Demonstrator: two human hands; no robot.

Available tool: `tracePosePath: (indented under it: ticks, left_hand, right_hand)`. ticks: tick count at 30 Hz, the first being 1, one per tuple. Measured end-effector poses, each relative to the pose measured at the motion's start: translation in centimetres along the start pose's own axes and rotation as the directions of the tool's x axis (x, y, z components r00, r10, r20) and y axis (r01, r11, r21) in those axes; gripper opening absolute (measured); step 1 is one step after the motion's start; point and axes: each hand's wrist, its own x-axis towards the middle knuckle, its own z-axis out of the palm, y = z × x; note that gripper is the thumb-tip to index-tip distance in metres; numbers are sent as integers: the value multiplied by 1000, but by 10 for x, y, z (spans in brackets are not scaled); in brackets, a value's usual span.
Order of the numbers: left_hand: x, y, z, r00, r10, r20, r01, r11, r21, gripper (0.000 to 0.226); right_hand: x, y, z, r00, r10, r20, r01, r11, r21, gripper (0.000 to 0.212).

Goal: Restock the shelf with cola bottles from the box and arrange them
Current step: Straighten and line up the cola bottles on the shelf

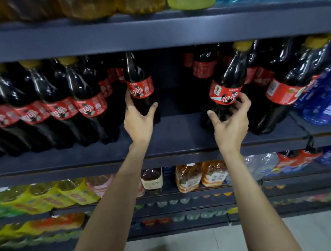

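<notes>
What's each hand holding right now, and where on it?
The left hand grips a cola bottle around its lower body, just below the red label. The right hand curls round a second cola bottle, also below the label.

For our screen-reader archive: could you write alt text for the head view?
Two bare hands each hold a cola bottle on a dark shelf: left hand on one bottle, right hand on a tilted bottle, a bare gap between them.
</notes>
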Motion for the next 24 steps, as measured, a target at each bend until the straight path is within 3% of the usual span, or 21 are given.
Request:
tracePosePath:
  ticks: [7,10,18,24]
  left_hand:
    - [14,1,13,984,-34,-177,70,978,196,81]
    - [14,-1,15,982,-37,-188,81,969,235,82]
    - [13,-5,6,962,240,-126,-170,896,409,78]
    - [16,-12,7,962,217,-163,-140,911,387,76]
  right_hand:
    - [-16,-23,26,974,-110,196,94,992,89,78]
    - [-20,-28,34,959,-133,249,114,989,92,77]
    - [-23,-38,52,917,-171,361,156,985,70,72]
    - [-25,-40,55,912,-168,375,150,986,76,71]
